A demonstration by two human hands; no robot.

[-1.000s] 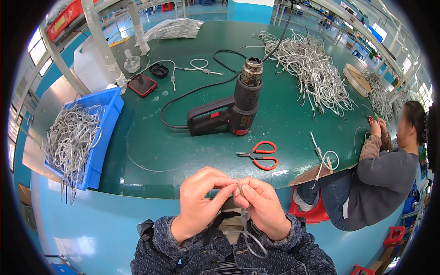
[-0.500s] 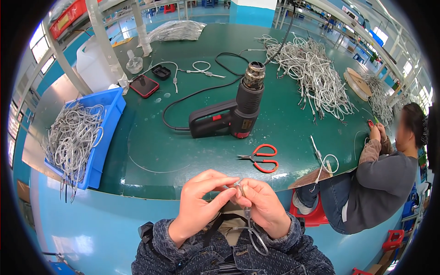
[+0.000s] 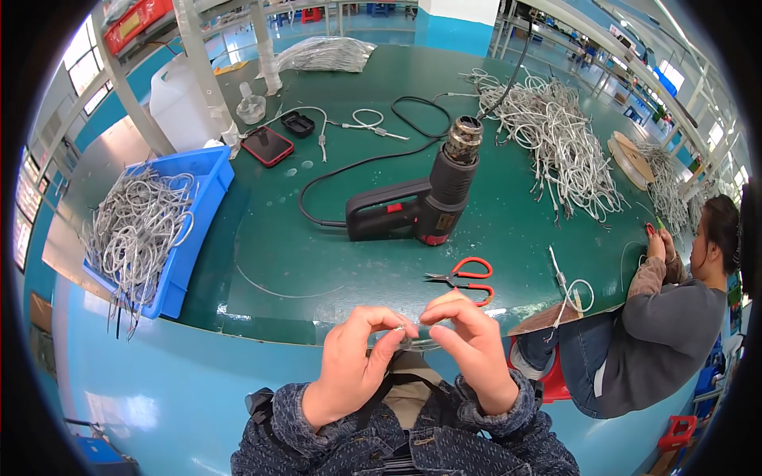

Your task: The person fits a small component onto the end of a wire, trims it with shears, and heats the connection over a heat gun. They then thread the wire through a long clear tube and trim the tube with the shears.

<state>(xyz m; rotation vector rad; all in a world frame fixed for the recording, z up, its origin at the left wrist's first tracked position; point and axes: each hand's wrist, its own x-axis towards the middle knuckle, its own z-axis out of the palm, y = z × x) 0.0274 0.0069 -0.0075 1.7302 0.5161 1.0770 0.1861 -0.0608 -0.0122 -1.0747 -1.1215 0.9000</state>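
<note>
At the table's front edge, my left hand (image 3: 353,361) is closed in a pinch on a thin grey-white cable (image 3: 406,341), whose end shows at the fingertips. My right hand (image 3: 476,349) is beside it, thumb and fingers apart, with nothing visible between them. Most of the cable is hidden behind my hands. Just beyond my right hand lie scissors (image 3: 464,282) with red-orange handles, blades pointing left. Farther back a black heat gun (image 3: 432,198) stands with its metal nozzle up and its handle toward the left. A thin loose wire (image 3: 290,296) curves across the tabletop left of the scissors.
A blue bin (image 3: 194,230) of looped cables stands at left. A phone (image 3: 267,146), a small black case (image 3: 298,123) and a glass bottle (image 3: 251,107) lie behind it. A cable pile (image 3: 559,143) and a spool (image 3: 631,161) are at back right. A co-worker (image 3: 675,333) sits at right.
My right hand has let go of the cable and opened, moving slightly right. The cable loop that hung below my hands is no longer visible there. The whole view has shifted a little.
</note>
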